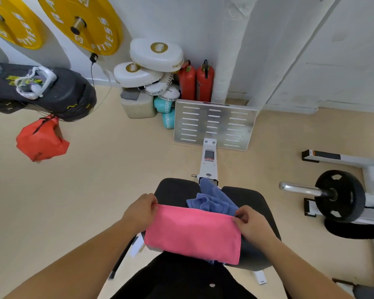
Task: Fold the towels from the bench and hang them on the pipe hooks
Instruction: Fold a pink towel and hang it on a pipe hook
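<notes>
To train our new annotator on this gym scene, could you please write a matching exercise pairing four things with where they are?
Things:
1 pink towel
2 blue towel
3 fire extinguishers
4 yellow weight plates

Places:
A on the wall, upper left
B crumpled on the bench
C pinched by left hand and right hand
D on the floor by the white pipe

Pairs: 1-C, 2-B, 3-D, 4-A.

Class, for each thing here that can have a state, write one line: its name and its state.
pink towel, stretched out, held by its top corners
blue towel, crumpled, unfolded, lying on the bench
left hand, pinching the pink towel's left corner
right hand, pinching the pink towel's right corner
</notes>
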{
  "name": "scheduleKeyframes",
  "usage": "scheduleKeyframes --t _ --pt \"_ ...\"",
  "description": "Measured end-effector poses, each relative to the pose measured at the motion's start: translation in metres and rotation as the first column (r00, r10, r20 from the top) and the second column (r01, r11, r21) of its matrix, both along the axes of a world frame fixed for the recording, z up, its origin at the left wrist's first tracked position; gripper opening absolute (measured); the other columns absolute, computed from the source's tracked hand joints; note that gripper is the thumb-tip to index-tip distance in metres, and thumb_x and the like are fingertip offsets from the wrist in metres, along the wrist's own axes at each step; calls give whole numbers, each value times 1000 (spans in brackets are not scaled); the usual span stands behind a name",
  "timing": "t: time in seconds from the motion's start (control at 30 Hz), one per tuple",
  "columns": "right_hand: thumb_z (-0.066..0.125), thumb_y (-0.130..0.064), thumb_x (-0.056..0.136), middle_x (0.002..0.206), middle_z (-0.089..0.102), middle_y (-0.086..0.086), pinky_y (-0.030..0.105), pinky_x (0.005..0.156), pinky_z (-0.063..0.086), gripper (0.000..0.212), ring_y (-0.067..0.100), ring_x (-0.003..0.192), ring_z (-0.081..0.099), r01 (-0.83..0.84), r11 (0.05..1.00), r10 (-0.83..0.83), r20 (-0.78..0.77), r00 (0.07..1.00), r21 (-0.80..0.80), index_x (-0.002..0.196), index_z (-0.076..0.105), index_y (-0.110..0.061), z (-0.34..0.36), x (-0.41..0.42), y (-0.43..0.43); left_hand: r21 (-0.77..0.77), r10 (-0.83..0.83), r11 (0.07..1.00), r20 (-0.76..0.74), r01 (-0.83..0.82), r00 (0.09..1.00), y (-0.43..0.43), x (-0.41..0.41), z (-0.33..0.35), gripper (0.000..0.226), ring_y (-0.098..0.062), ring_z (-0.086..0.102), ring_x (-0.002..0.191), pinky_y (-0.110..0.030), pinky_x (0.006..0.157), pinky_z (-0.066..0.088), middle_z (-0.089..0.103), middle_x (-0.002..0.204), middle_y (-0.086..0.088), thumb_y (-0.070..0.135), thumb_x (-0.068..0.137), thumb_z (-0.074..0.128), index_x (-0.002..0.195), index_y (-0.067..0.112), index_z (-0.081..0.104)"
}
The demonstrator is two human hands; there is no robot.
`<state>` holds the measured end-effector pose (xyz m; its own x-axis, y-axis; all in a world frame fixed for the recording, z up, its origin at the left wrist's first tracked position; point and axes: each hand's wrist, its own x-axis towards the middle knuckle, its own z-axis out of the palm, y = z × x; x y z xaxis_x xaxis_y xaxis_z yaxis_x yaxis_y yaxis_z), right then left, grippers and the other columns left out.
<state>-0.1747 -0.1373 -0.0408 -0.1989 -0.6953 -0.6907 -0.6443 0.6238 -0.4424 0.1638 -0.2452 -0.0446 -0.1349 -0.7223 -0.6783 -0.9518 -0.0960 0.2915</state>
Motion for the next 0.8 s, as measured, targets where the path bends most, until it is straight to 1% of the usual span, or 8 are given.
scheduleKeyframes --t 0.1,0.13,0.3,0.4,0.5,0.63,0.7,0.8 --pt "62 -42 97 107 66 -10 23 80 46 20 6 93 63 -111 992 110 31 993 58 114 62 -31 -2 0 -3 46 -9 999 -13 9 1000 2 0 -7 39 -18 62 101 -31 87 50 50 125 4 30 93 49 131 27 56" --pt "61 -43 96 107 65 -9 24 81 48 19 6 92 62 -136 988 135 21 991 71 111 64 -30 -2 1 -4 54 9 998 -20 -8 1000 3 1 -8 38 -18 63 99 -31 87 50 48 123 4 29 91 51 129 27 57" --pt "71 -34 90 87 63 -1 22 67 47 17 11 73 59 -91 994 92 -17 996 56 82 62 -20 4 8 -7 61 86 995 -96 -80 992 11 5 2 6 -12 59 79 -29 73 53 50 102 6 28 77 59 81 25 57" --pt "69 -18 88 75 58 1 24 62 44 18 13 66 50 26 1000 -26 5 1000 -1 76 56 -14 17 19 0 87 180 982 -194 -166 964 17 15 12 16 -15 53 71 -30 65 47 60 86 3 33 68 57 77 20 53" --pt "63 -11 94 76 55 9 25 62 39 17 16 69 47 170 983 -164 74 984 -77 82 51 -8 36 32 12 116 331 944 -329 -310 884 22 30 27 10 -14 51 69 -27 62 44 59 80 0 22 80 61 86 15 56" --pt "64 -24 98 91 63 14 37 69 54 17 21 76 59 240 963 -221 147 964 -122 95 54 -11 56 63 22 18 382 910 -430 -415 818 29 55 49 4 -15 58 80 -26 69 46 67 94 -6 19 93 59 94 17 57" --pt "65 -28 97 88 65 16 49 72 61 18 24 75 63 253 959 -231 164 959 -130 95 55 -14 56 81 20 -82 373 892 -425 -445 825 29 68 56 4 -16 61 85 -25 71 46 66 91 0 21 94 60 94 20 56" --pt "63 -32 96 74 60 15 52 70 60 23 23 64 59 305 944 -279 187 942 -127 91 56 -11 47 109 6 -173 374 869 -388 -464 843 27 87 64 5 -16 64 86 -30 71 49 66 90 7 25 95 61 96 24 56"
